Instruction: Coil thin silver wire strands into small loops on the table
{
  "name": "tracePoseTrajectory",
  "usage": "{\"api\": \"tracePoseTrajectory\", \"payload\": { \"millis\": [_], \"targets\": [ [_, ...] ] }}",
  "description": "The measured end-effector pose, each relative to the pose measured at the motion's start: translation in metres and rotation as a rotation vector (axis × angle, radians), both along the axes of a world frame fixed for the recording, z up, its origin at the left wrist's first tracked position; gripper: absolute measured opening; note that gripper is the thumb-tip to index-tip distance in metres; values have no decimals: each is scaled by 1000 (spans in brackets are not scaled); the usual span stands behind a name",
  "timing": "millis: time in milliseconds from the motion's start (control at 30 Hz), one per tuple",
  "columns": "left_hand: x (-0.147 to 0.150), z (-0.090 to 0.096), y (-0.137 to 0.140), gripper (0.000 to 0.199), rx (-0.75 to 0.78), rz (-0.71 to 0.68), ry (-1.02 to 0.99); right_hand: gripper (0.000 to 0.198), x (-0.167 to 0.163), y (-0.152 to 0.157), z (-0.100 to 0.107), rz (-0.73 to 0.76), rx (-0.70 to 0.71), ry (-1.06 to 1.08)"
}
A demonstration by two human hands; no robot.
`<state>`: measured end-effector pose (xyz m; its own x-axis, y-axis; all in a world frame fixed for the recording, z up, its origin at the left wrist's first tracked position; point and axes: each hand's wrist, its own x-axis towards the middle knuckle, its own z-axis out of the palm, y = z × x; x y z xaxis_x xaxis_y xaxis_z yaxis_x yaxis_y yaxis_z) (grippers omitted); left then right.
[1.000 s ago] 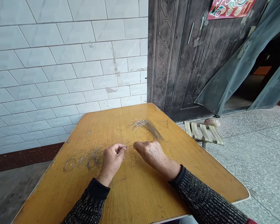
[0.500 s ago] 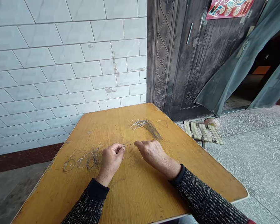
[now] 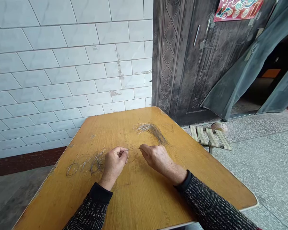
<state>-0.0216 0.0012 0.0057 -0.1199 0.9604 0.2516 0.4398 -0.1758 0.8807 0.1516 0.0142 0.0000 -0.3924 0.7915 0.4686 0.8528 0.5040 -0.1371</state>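
A thin wire (image 3: 134,148) runs between my two hands above the middle of the table, part of it curving into a loop below. My left hand (image 3: 115,160) pinches it between thumb and forefinger. My right hand (image 3: 156,156) is closed on its other end, the fingertips partly hidden behind the hand. Left of my left hand lies a loose group of coiled wire rings (image 3: 87,163). Beyond my right hand rests a bundle of straighter wires (image 3: 151,130), pale and shiny at its left end, darker at its right.
The wooden table (image 3: 144,198) stands near a white tiled wall (image 3: 69,64). A dark carved door (image 3: 196,64) is behind its far right corner, with a grey-green curtain (image 3: 242,70) beside it. A folding stool with striped straps (image 3: 210,137) stands on the floor to the right.
Both hands keep their hold on the wire and have barely moved. My right hand is turned slightly, and the whole view has shifted a little.
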Motion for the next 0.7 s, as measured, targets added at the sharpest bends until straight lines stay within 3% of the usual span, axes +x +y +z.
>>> {"api": "tracePoseTrajectory", "payload": {
  "millis": [200,367,567,700],
  "targets": [
    [-3,-4,4,10,-46,25,-213,30,7,5,6,31,-162,526],
    [4,-7,1,12,-51,-19,-338,30,-4,7,-3,206,-397,706],
    [14,-7,-6,12,-156,-165,-402,23,-10,12,-14,197,-354,775],
    [13,-8,-5,17,-160,-193,-370,20,-8,10,-11,128,-273,680]
  ]
}}
